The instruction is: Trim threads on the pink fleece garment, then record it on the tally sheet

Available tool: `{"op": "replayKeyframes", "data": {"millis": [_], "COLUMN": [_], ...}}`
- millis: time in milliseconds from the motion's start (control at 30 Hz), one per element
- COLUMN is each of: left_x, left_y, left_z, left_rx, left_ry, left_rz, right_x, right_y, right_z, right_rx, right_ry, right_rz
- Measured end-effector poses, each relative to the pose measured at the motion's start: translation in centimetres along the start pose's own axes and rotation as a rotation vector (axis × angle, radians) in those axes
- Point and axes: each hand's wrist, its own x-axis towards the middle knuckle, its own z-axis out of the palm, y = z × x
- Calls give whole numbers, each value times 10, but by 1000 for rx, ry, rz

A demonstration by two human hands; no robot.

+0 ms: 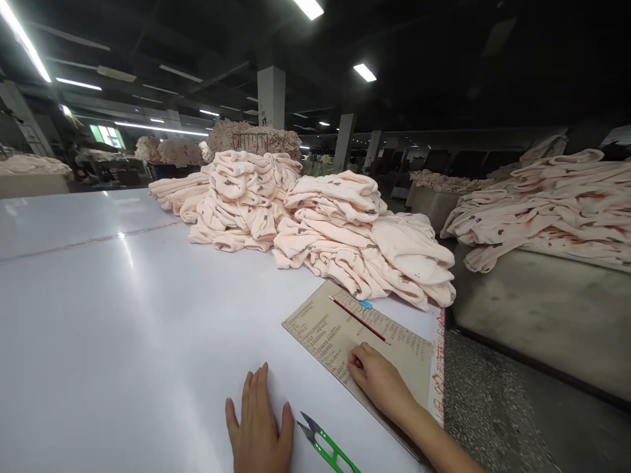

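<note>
- Worktop: mostly bare; garments piled at the far side.
- Sheet near the right edge, pencil lying across it.
- Left hand flat, holding nothing, beside snips.
- Right hand pressing the sheet, fingers curled, gripping nothing.

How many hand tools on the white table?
2: a red pencil lying on the printed sheet past the right hand, and green thread snips beside the left hand. Garment piles may hide others.
</note>
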Motion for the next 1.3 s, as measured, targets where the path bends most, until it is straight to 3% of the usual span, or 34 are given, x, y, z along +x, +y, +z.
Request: {"op": "replayKeyframes", "data": {"millis": [67,167,233,267,400,467,633,800,967,1133,1300], "left_x": [0,1,2,2,3,4,4,4,4,5,5], "left_y": [0,3,5,6,8,8,8,7,6,6,6], "left_z": [-2,-5,-8,-8,-10,-10,-9,-7,-7,-5,-4], "left_rx": [48,125,164,178,205,212,213,222,239,274,266], "left_ry": [-21,-55,-85,-98,-123,-130,-141,-131,-135,-150,-152], "left_rz": [29,53,59,59,55,53,41,55,60,45,41], "right_x": [-7,-21,-20,-14,28,47,58,43,36,37,37], "right_y": [-5,-11,-7,-2,34,51,71,64,47,43,48], "right_z": [-14,-40,-53,-57,-50,-42,-31,-24,4,30,35], "right_rx": [72,258,333,334,100,-31,-36,365,703,757,726], "right_ry": [-233,-725,-802,-726,-138,-12,-32,32,36,200,129], "right_rz": [-46,-201,-226,-202,114,233,234,76,-10,49,23]}}
